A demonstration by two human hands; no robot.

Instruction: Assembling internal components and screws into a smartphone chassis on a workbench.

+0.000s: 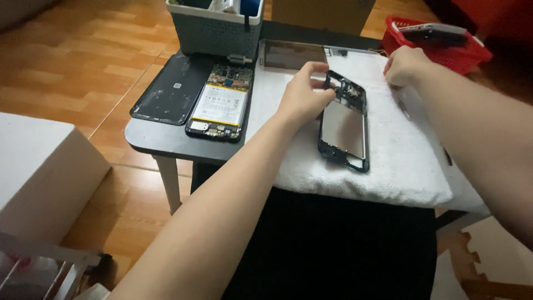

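Nearest the camera, a black stripped phone frame with a bare grey metal middle plate (344,130) is lying on a white folded towel (400,161) spread over the dark surface (161,139). The left hand (302,97) is pinching the frame's upper left edge between thumb and fingers, while the right hand (404,65) is resting loosely curled on the towel beyond; whether it is holding anything cannot be told. The frame is looking light, thin and stiff but easily bent, so its rails seem the safest grip. Left of it an opened phone with a yellow-white battery (219,105) and a black back cover (169,89) are lying. Further off, a grey basket (214,30) and a red basket (472,53) are sitting, contents dim.
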